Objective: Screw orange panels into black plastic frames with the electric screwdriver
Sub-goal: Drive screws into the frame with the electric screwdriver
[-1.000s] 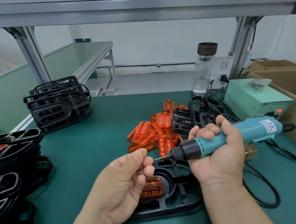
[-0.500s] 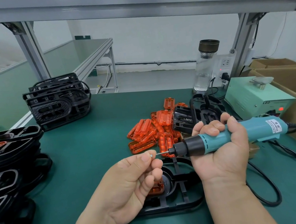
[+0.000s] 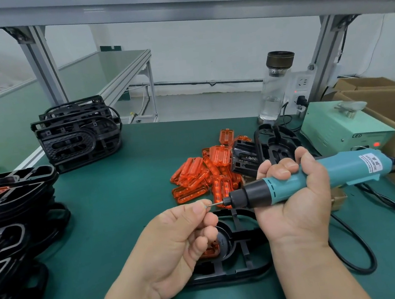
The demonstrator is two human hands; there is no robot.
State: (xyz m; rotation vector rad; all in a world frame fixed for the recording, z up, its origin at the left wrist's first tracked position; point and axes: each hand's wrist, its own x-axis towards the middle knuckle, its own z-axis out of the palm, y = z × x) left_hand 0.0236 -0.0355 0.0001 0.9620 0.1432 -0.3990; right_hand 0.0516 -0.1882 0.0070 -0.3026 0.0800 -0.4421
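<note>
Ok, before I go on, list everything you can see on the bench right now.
electric screwdriver: one, teal and black, in the right hand
screw: one, silver, at the bit tip
black frame: one, on the mat under both hands
orange panel: one, seated in that frame
loose orange panels: pile, uncounted, mid-mat
back frame stack: one, black, rear left
left frame stack: one, black, left edge
bottle: one, clear, dark cap, rear right
power box: one, pale green, right
cardboard boxes: several, brown, far right
mat: one, green
left hand: fingers pinch the screw
right hand: grips the screwdriver
</note>
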